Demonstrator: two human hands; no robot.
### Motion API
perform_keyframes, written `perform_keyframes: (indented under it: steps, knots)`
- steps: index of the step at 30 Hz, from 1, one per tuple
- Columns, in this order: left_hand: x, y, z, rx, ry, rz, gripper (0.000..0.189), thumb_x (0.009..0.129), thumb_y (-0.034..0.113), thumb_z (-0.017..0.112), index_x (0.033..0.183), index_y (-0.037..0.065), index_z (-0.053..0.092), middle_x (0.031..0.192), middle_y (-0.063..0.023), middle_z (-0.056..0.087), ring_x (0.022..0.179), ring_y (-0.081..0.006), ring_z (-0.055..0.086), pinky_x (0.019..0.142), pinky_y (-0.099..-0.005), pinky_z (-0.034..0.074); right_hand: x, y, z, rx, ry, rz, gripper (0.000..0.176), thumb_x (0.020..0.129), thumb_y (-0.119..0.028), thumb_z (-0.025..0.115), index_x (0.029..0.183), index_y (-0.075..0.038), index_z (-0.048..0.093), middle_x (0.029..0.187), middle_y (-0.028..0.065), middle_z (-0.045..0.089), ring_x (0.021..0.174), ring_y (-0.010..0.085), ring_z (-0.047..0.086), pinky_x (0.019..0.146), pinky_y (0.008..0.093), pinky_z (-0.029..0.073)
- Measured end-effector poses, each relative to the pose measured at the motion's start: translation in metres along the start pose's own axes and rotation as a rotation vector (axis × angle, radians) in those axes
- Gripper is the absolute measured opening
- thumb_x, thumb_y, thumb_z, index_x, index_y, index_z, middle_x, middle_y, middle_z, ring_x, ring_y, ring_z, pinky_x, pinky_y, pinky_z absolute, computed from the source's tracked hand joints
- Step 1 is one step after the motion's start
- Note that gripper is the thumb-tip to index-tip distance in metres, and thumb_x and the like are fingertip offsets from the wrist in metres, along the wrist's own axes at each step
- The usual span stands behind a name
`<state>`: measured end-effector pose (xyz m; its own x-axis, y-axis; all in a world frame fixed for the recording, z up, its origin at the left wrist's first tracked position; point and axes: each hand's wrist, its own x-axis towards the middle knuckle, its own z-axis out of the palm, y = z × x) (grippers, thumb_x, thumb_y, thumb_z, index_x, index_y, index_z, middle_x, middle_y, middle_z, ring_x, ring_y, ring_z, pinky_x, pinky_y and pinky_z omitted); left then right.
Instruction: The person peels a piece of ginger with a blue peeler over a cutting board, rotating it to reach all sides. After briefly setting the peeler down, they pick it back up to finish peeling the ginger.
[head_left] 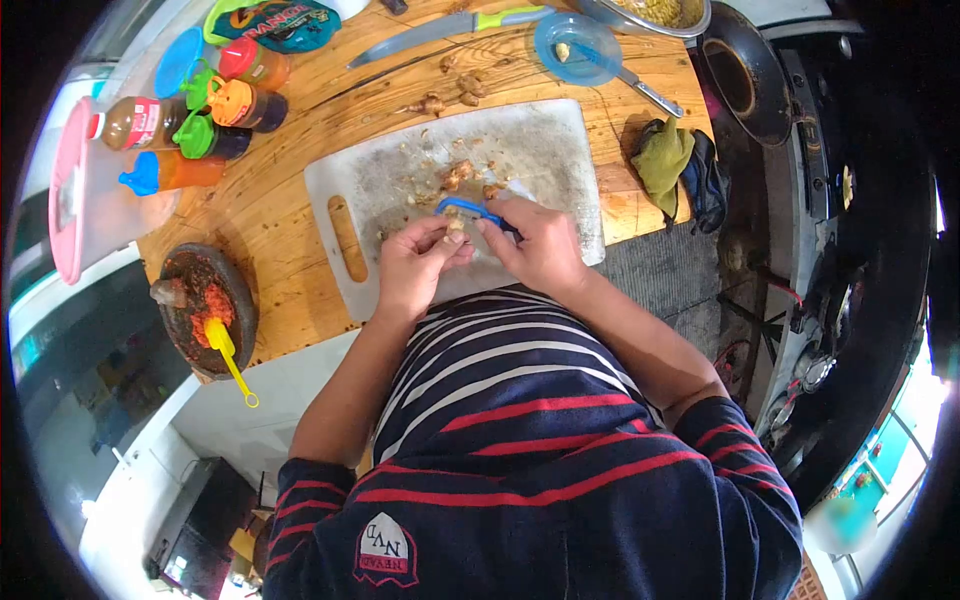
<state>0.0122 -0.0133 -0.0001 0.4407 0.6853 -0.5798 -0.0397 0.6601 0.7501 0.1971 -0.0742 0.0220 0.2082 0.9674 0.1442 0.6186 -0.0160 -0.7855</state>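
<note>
Left hand (412,262): fingers pinch pale piece (456,225). Right hand (545,245): fingers grip blue peeler (468,205). Cutting board (545,130), beneath: presumably catches scraps (457,176).

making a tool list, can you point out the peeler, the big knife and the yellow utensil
Peeler (468,204): head view, on its blue frame
Big knife (432,32): head view, on the blade
Yellow utensil (225,346): head view, on its upper handle
</note>
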Motion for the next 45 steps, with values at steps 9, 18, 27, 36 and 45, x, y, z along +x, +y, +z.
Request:
perform_keyframes:
  steps: [9, 18, 27, 36, 45]
  knots:
    - [-0.002, 0.001, 0.0, -0.013, 0.096, -0.039, 0.027, 0.092, 0.002, 0.07, 0.115, -0.01, 0.061, 0.095, -0.019, 0.071, 0.081, -0.0251, 0.073, 0.074, -0.0353, 0.063, 0.0, 0.008, -0.001, -0.076, -0.006, 0.056, 0.019, 0.087, -0.022, 0.073, 0.096, -0.006, 0.071, 0.082, 0.015, 0.069, 0.069, 0.0351, 0.068, 0.059, 0.044, 0.054]
    - [-0.001, -0.009, -0.002, 0.401, 0.105, 0.27, 0.023, 0.091, -0.002, 0.069, 0.114, -0.007, 0.066, 0.103, -0.0141, 0.073, 0.087, -0.0167, 0.071, 0.078, -0.0291, 0.059, -0.001, 0.008, 0.0, -0.145, -0.014, 0.169, 0.021, 0.089, -0.025, 0.071, 0.097, -0.006, 0.072, 0.082, 0.0158, 0.07, 0.07, 0.0347, 0.069, 0.062, 0.0427, 0.055]
    - [-0.01, 0.002, 0.008, 0.639, 0.216, 0.427, 0.022, 0.086, 0.003, 0.075, 0.107, -0.002, 0.071, 0.087, -0.0147, 0.076, 0.076, -0.0143, 0.073, 0.069, -0.027, 0.057, 0.0, 0.004, -0.002, -0.046, -0.006, 0.201, 0.021, 0.087, -0.017, 0.075, 0.101, -0.001, 0.073, 0.082, 0.0179, 0.069, 0.068, 0.0321, 0.07, 0.061, 0.039, 0.054]
    - [-0.005, -0.005, 0.005, 0.522, 0.199, 0.368, 0.02, 0.084, 0.004, 0.077, 0.102, -0.003, 0.073, 0.085, -0.0104, 0.076, 0.071, -0.0105, 0.07, 0.066, -0.0259, 0.056, -0.002, 0.007, -0.003, -0.116, -0.057, 0.121, 0.025, 0.087, -0.019, 0.075, 0.104, -0.001, 0.073, 0.087, 0.0189, 0.071, 0.072, 0.0341, 0.07, 0.064, 0.0395, 0.056]
    - [-0.002, -0.009, 0.0, 0.458, 0.224, 0.3, 0.023, 0.083, 0.005, 0.08, 0.103, -0.003, 0.073, 0.084, -0.0059, 0.074, 0.073, -0.0067, 0.066, 0.065, -0.0227, 0.053, -0.005, 0.009, 0.003, -0.179, -0.072, 0.14, 0.023, 0.087, -0.02, 0.075, 0.101, -0.002, 0.074, 0.087, 0.0185, 0.071, 0.072, 0.0339, 0.07, 0.065, 0.0399, 0.056]
